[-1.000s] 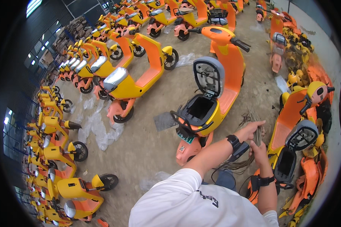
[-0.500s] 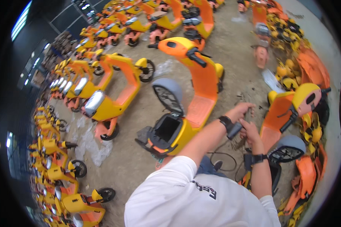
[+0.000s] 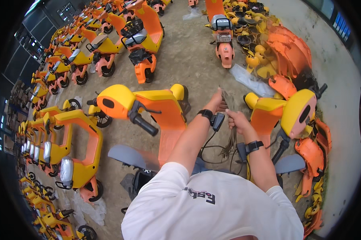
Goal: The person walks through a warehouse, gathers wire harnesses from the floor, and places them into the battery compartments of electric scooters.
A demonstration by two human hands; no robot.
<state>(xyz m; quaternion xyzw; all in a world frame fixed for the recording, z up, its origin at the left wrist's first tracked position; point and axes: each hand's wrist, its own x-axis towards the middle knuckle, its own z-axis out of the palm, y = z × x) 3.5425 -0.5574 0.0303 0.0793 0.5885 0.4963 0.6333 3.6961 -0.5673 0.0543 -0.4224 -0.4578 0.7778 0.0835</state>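
A long bundle of grey-brown cord (image 3: 230,140) hangs between my hands, its loops spreading out toward the bottom. My left hand (image 3: 217,102) is closed at its upper end, fingers partly hidden. Slightly lower, my right hand (image 3: 238,121) is closed around the bundle, thumb up. Dark cable (image 3: 206,147) curls from the cord toward my legs. Black straps with small boxes sit on both wrists. On my left stands a yellow-orange scooter (image 3: 170,120) with its grey seat (image 3: 126,156) raised; on my right is another scooter (image 3: 264,112), its grey seat (image 3: 296,163) also tilted up.
Rows of similar scooters (image 3: 78,140) fill the left and back. A single scooter (image 3: 223,40) stands ahead. Along the right wall lie heaps of yellow parts (image 3: 260,60) and orange panels (image 3: 288,50). A clear plastic sheet (image 3: 250,81) lies on the concrete floor.
My view has turned toward the right and lifted, so the scooters appear farther left. My hands stay close together, and the cord bundle now shows hanging between them.
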